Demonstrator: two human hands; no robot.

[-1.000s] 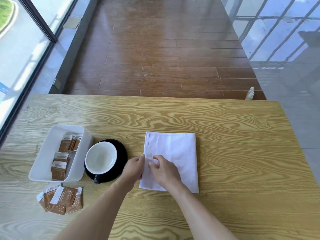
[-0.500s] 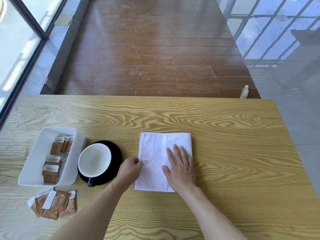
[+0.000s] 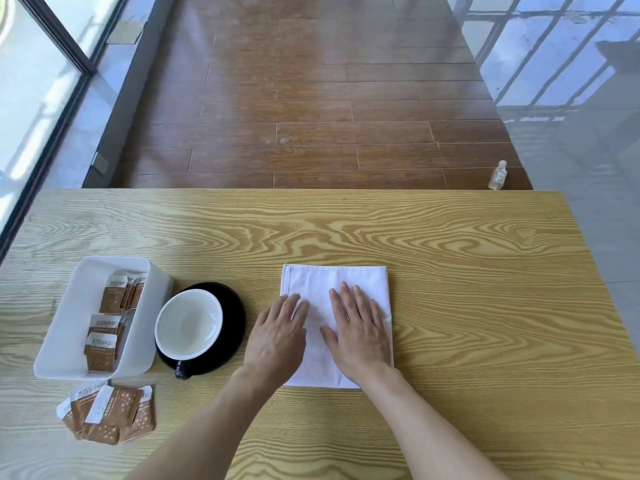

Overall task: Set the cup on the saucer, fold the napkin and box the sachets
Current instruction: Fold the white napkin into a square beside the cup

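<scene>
I see a matt white cloth napkin (image 3: 337,289) on a grained wood table (image 3: 450,258), beside a glossy black saucer (image 3: 232,306) and a smooth plastic box (image 3: 69,327).

This looks to me like a café or a bright seating corner beside big windows. I'm at a pale wooden table (image 3: 450,271) with bold grain, laid out like a coffee service: a cup (image 3: 188,323) on a black saucer (image 3: 232,306), a white box (image 3: 69,323) of branded brown sachets (image 3: 110,296), and a white cloth napkin (image 3: 336,282). Beyond the table runs a dark wood-plank floor (image 3: 311,98). Floor-to-ceiling glass with a dark frame (image 3: 52,32) lines my left, and shadows of window bars fall across the glossy grey surface on my right. 1 small clear bottle (image 3: 497,174) stands on the floor.
</scene>
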